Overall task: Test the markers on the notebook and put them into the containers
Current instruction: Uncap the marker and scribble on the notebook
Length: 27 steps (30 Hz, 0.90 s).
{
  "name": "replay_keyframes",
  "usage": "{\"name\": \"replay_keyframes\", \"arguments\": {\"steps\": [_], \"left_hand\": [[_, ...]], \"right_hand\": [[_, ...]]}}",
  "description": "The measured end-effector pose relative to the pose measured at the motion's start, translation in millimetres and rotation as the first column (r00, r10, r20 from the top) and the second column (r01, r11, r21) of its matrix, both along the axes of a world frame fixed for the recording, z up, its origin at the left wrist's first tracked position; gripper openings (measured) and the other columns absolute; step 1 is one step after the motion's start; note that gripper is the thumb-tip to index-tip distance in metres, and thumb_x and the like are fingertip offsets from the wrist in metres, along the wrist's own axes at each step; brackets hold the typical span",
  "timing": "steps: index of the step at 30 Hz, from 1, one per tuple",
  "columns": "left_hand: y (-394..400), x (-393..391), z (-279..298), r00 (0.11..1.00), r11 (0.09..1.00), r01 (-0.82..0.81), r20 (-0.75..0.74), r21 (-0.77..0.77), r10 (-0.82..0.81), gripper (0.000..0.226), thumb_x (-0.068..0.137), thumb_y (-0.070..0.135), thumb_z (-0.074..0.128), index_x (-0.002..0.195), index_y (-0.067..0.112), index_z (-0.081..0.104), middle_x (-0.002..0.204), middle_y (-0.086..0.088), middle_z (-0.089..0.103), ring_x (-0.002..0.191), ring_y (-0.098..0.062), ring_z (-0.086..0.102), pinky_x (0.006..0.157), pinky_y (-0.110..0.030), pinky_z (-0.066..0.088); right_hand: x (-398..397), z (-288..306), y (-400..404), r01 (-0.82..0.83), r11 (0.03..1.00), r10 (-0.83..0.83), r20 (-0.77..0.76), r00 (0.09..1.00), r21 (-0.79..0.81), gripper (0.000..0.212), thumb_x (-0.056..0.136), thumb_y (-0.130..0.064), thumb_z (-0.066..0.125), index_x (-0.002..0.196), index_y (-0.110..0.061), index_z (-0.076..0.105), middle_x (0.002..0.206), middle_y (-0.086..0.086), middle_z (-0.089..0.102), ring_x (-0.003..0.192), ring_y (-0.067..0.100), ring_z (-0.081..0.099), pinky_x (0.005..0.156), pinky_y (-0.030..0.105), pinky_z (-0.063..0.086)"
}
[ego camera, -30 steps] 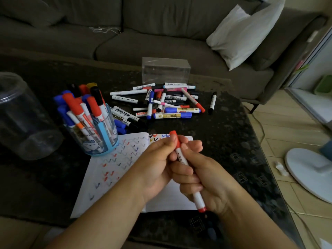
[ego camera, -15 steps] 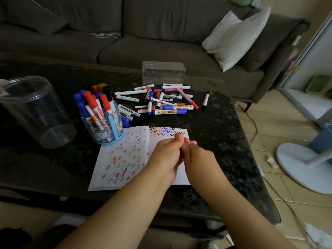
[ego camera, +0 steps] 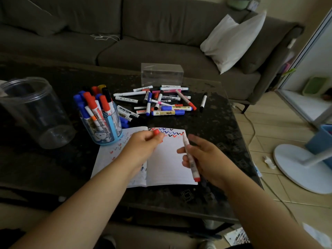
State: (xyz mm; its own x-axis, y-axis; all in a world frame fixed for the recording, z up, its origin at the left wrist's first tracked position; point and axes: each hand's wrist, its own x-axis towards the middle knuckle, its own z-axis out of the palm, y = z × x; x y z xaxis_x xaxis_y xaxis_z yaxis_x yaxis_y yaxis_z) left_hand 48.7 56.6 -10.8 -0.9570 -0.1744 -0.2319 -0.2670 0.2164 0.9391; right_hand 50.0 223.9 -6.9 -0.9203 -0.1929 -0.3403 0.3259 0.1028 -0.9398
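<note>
Dark speckled counter (ego camera: 224,123). Clear jar (ego camera: 34,112) at far left; blue cup (ego camera: 106,126) packed with markers beside it. Red cap (ego camera: 156,132) pinched in left hand (ego camera: 143,148) over open notebook (ego camera: 167,162). Uncapped red marker (ego camera: 190,159) gripped by right hand (ego camera: 203,159), tip at the page's top edge. Loose markers (ego camera: 161,103) piled behind; grey sofa (ego camera: 143,42) beyond; fan base (ego camera: 301,168) on tiled floor at right.

Dim, underexposed overall; daylight entering from the right, brightening the tiled floor (ego camera: 280,126) and white pillow (ego camera: 233,40). Dark table (ego camera: 224,123) nearly swallowed in shadow toward its left edge. Faint sheen on the clear jar (ego camera: 36,112). Slight motion blur on the right hand (ego camera: 204,159). Wide-angle bending at frame edges.
</note>
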Motion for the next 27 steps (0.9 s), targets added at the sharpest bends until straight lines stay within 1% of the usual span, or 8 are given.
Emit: {"name": "replay_keyframes", "arguments": {"steps": [4,9,12,14,16,20,22,27], "left_hand": [[-6,-5,-15,0.993,0.984,0.077,-0.073,-0.161,-0.09,0.005,0.083,0.021,0.068,0.086,0.025,0.069,0.089,0.005,0.069,0.089,-0.011,0.062,0.084,-0.028,0.049],[-8,-14,-35,0.979,0.945,0.079,-0.153,-0.317,-0.133,0.013,0.082,0.018,0.069,0.09,0.027,0.064,0.084,0.015,0.063,0.078,0.003,0.057,0.065,-0.004,0.04],[-6,-16,-51,0.966,0.934,0.065,-0.213,-0.35,-0.147,0.014,0.083,0.014,0.068,0.09,0.026,0.064,0.08,0.02,0.06,0.074,0.008,0.056,0.064,0.003,0.038],[-4,-18,-57,0.95,0.922,0.086,-0.248,-0.378,-0.19,0.012,0.083,0.014,0.068,0.089,0.024,0.064,0.08,0.017,0.062,0.076,0.005,0.058,0.068,-0.002,0.041],[-2,-24,-60,0.909,0.869,0.147,-0.282,-0.472,-0.306,0.006,0.086,0.022,0.063,0.091,0.023,0.06,0.085,0.012,0.065,0.08,-0.002,0.059,0.071,-0.014,0.044],[7,-32,-65,0.825,0.77,0.201,-0.319,-0.606,-0.466,0.02,0.094,0.038,0.047,0.095,0.018,0.053,0.094,0.002,0.068,0.087,-0.016,0.061,0.077,-0.036,0.048],[12,-32,-71,0.781,0.715,0.197,-0.334,-0.671,-0.528,0.03,0.09,0.044,0.036,0.091,0.019,0.052,0.089,0.001,0.069,0.079,-0.019,0.062,0.069,-0.042,0.052],[21,-34,-81,0.742,0.641,0.121,-0.36,-0.758,-0.566,0.013,0.083,0.033,0.05,0.08,0.02,0.052,0.072,0.006,0.067,0.059,-0.013,0.059,0.057,-0.028,0.047]], "right_hand": [[-26,2,-1,0.174,0.959,-0.155,0.1,0.983,-0.225,0.022,0.098,-0.006,0.044,0.107,-0.015,0.061,0.101,0.018,0.067,0.067,0.014,0.069,0.06,0.024,0.055],[-58,-10,7,0.268,0.847,-0.184,0.22,0.958,-0.459,0.023,0.096,-0.001,0.043,0.107,-0.011,0.062,0.08,0.009,0.071,0.07,0.012,0.066,0.067,0.025,0.056],[-74,-25,8,0.2,0.97,-0.193,0.066,0.979,-0.138,0.015,0.096,-0.025,0.049,0.099,-0.016,0.061,0.072,0.003,0.056,0.067,0.012,0.051,0.069,0.028,0.049],[-84,-36,7,0.175,0.971,-0.163,-0.084,0.983,0.16,0.038,0.097,-0.046,0.036,0.097,-0.02,0.063,0.07,0.002,0.052,0.064,0.013,0.048,0.068,0.029,0.045],[-93,-45,6,0.176,0.939,-0.121,-0.195,0.973,0.297,0.047,0.097,-0.052,0.028,0.094,-0.023,0.066,0.07,0.002,0.054,0.063,0.011,0.049,0.066,0.027,0.043],[-105,-60,7,0.207,0.91,-0.096,-0.305,0.948,0.358,0.024,0.095,-0.04,0.047,0.085,-0.027,0.064,0.069,-0.004,0.059,0.054,0.001,0.053,0.052,0.014,0.042],[-109,-69,6,0.26,0.916,-0.146,-0.349,0.926,0.306,0.011,0.092,-0.027,0.057,0.083,-0.023,0.061,0.072,-0.004,0.061,0.056,0.002,0.056,0.051,0.012,0.044],[-113,-82,7,0.352,0.894,-0.182,-0.493,0.85,0.276,0.023,0.089,-0.021,0.062,0.07,-0.016,0.05,0.066,0.004,0.058,0.053,0.006,0.053,0.048,0.014,0.044]]}}
